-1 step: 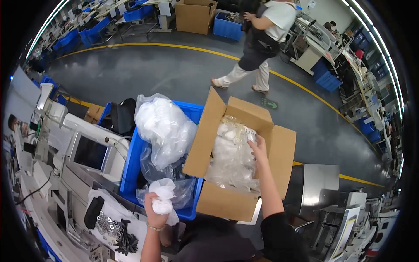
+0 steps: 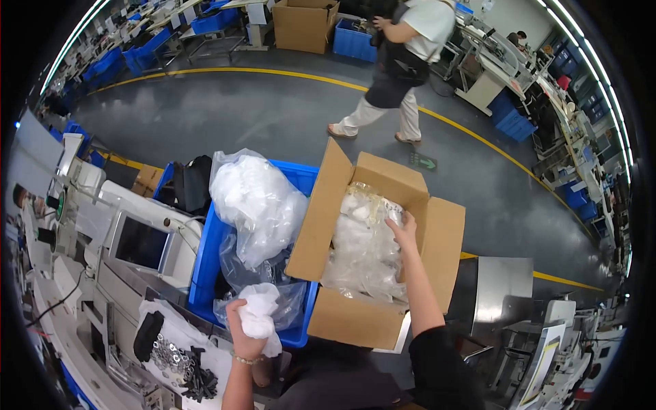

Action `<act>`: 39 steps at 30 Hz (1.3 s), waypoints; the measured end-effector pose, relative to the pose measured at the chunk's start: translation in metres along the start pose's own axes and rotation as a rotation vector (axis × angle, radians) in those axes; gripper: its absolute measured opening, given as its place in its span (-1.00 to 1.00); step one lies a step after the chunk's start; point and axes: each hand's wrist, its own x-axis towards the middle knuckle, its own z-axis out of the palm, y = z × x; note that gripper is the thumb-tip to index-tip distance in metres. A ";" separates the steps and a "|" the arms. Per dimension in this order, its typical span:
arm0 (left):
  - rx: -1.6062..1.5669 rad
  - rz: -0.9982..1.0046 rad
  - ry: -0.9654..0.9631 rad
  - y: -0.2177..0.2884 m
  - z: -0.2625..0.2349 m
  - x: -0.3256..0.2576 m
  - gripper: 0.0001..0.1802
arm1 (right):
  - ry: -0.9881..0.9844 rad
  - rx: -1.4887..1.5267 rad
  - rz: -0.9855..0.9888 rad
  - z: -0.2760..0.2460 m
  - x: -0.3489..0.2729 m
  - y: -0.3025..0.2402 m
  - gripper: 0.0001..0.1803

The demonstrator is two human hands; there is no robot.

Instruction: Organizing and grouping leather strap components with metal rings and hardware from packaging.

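Note:
My left hand [image 2: 246, 337] is closed round a crumpled white bundle [image 2: 261, 314], cloth or thin plastic, above the near end of a blue bin [image 2: 199, 277]. My right hand [image 2: 403, 229] reaches into an open cardboard box [image 2: 444, 236]. Its fingers are apart, at the right side of the clear plastic bags [image 2: 362, 253] with whitish contents inside; some fingertips are hard to make out. A large clear bag full of white items [image 2: 253, 198] lies in the blue bin, beside the box. More clear plastic [image 2: 249, 260] lies under it.
At the lower left, a white sheet [image 2: 212, 355] bears metal rings and black strips [image 2: 199, 376]. A machine with a dark screen [image 2: 141, 240] stands left of the bin. A metal-topped stand [image 2: 504, 287] is to the right. Across the grey floor [image 2: 225, 109] a person [image 2: 403, 61] walks.
The walking person has shifted slightly left. My left hand has moved a little to the right with the white bundle. My right hand stays in the box, its fingers slightly shifted.

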 end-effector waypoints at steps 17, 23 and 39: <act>0.123 -0.169 -0.084 -0.002 0.056 0.040 -0.30 | -0.644 -0.416 -0.251 0.180 -0.036 0.009 -0.51; 0.245 -0.054 -0.121 -0.012 0.066 0.037 -0.42 | -0.695 -0.384 -0.274 0.170 -0.022 0.020 -0.48; -0.918 -0.628 0.644 -0.069 -0.035 0.136 -0.79 | -1.525 -1.124 -0.661 0.132 -0.024 -0.005 -0.61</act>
